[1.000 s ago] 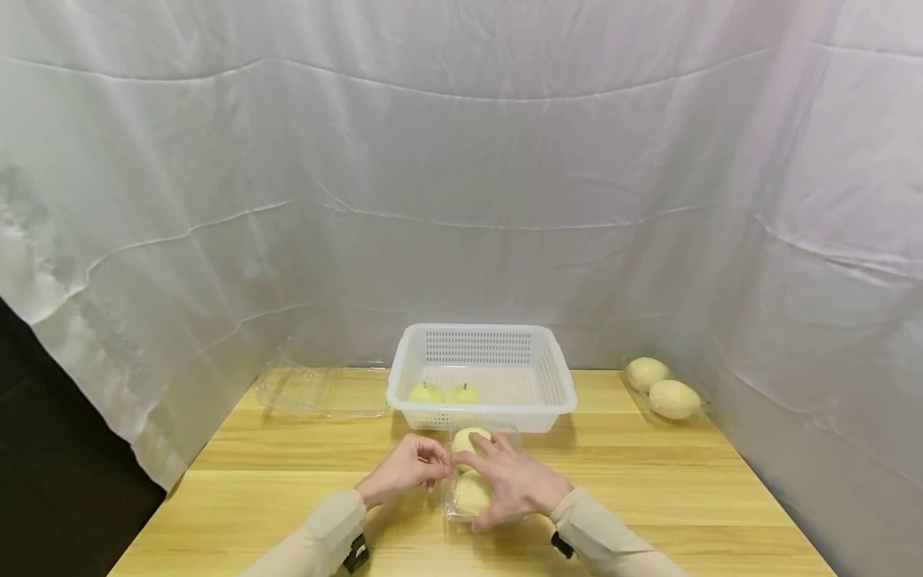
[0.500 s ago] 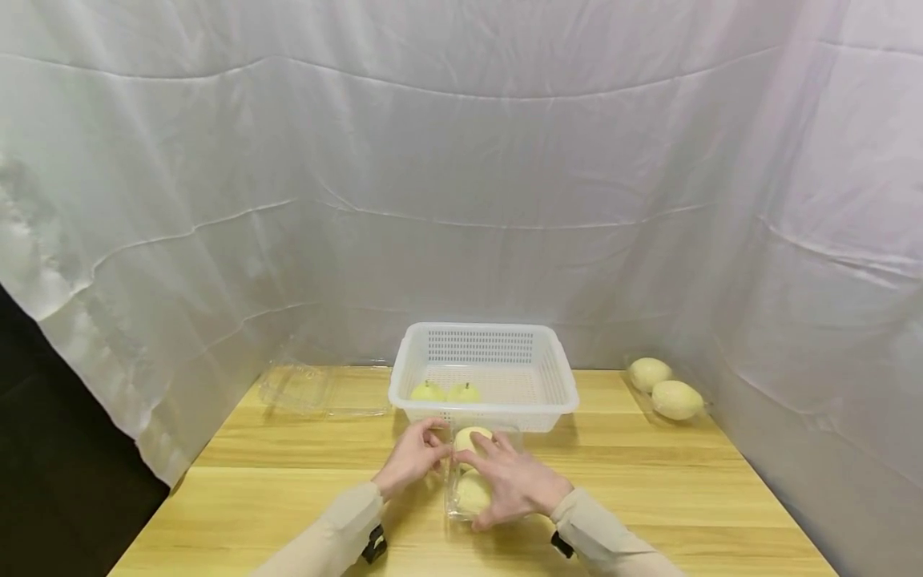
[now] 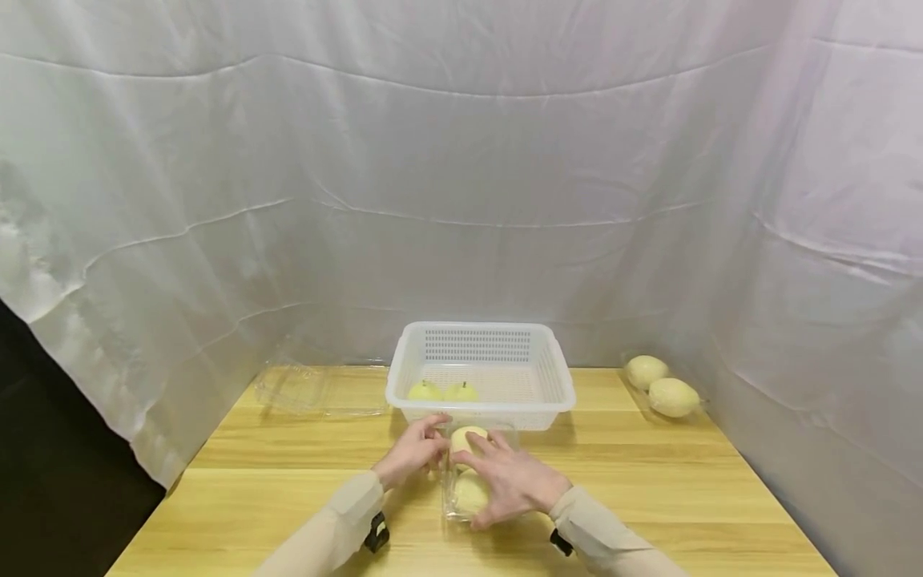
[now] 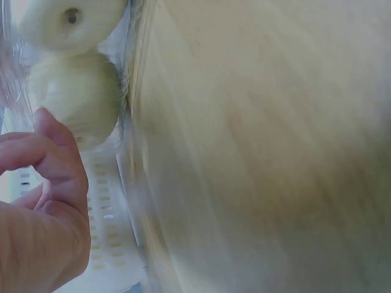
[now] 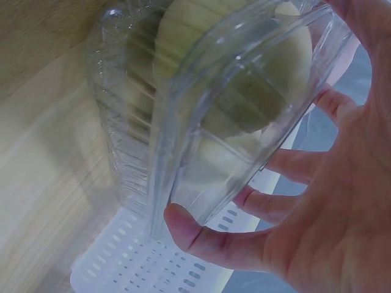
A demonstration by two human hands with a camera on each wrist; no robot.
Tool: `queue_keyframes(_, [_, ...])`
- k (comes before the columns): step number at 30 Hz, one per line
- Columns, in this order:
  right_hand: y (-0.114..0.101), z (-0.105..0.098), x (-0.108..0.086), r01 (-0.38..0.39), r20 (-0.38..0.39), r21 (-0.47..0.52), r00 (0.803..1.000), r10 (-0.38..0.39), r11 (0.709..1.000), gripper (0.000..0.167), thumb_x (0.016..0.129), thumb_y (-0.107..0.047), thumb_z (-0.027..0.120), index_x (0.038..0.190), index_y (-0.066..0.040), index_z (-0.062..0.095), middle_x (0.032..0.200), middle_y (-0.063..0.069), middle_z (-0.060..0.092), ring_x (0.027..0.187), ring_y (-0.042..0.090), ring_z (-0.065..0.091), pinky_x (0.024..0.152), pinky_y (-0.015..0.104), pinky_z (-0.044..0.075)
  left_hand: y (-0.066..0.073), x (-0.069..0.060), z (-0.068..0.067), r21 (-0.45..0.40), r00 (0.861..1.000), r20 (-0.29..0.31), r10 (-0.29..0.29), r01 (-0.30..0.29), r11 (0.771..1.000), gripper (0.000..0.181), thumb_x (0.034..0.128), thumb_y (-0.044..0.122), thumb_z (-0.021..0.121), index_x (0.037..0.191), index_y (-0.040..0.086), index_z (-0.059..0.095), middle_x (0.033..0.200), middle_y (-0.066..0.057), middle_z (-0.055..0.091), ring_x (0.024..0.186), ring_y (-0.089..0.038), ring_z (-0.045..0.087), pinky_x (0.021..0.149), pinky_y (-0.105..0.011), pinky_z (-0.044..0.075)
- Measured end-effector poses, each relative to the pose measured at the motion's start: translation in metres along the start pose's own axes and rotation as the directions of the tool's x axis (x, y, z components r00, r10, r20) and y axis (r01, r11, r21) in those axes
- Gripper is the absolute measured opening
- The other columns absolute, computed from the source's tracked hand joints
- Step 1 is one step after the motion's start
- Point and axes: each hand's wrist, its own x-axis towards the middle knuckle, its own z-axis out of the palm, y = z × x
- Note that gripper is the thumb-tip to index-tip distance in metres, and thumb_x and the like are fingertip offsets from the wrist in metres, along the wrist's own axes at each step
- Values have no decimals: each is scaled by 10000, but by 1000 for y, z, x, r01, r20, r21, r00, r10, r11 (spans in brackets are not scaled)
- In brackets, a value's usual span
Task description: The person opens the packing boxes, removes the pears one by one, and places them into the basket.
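Observation:
In the head view, a clear plastic clamshell (image 3: 467,513) stands on the table before the basket. Two pale yellow pears lie inside it; one pear (image 4: 82,94) shows beside my fingers in the left wrist view. My right hand (image 3: 515,481) holds the clamshell from the right, its fingers spread over the top and thumb at the near edge. In the right wrist view, a fingertip (image 5: 180,220) touches the lid's corner. My left hand (image 3: 414,455) has bent fingers at the clamshell's left rim, near the far corner. Whether they pinch the rim is unclear.
A white perforated basket (image 3: 558,381) with two pears (image 3: 461,391) stands just behind the clamshell. Back left lies an opened clear clamshell (image 3: 296,390). Two more pears (image 3: 672,397) in clear packaging lie back right. Grey curtains (image 3: 461,160) enclose the table (image 3: 649,481).
My left hand has slid away from me along the clamshell's left rim, toward its far corner. My right hand keeps its place on the clamshell.

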Motion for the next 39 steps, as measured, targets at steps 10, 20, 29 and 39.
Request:
queue_keyframes(10, [-1, 0, 0, 23, -10, 0, 1000, -23, 1000, 940, 652, -570, 812, 1465, -369, 384, 1601, 110, 270, 1424, 440, 288, 946, 703, 417, 2, 2, 4, -64, 997, -60, -50, 47, 997, 419, 935, 35, 549, 1349, -14, 500, 767, -61, 584, 550, -131, 518, 433, -217, 349])
queue_keyframes(20, [-3, 0, 1, 12, -29, 2, 1000, -12, 1000, 946, 635, -535, 834, 1455, -372, 391, 1597, 86, 279, 1427, 418, 291, 965, 702, 404, 1, 6, 9, -75, 986, -153, -70, 59, 995, 385, 933, 27, 554, 1310, -52, 543, 681, -27, 581, 469, -78, 456, 402, -197, 354])
queue_keyframes(29, [-5, 3, 0, 44, -57, -17, 997, -45, 999, 928, 637, -515, 836, 1448, -367, 409, 1574, 87, 299, 1401, 385, 323, 900, 680, 463, -5, 6, 7, -113, 990, -133, -50, 35, 993, 397, 979, 89, 554, 1342, -69, 522, 664, -31, 592, 481, -67, 496, 427, -185, 433])
queue_keyframes(39, [-3, 2, -3, 31, -47, 3, 998, -31, 1000, 897, 673, -537, 805, 1463, -411, 398, 1596, 95, 278, 1436, 412, 274, 985, 707, 382, -4, -6, -11, -52, 997, 62, 41, -38, 998, 544, 869, -41, 566, 1401, -35, 455, 785, -98, 624, 619, -138, 564, 561, -234, 491])
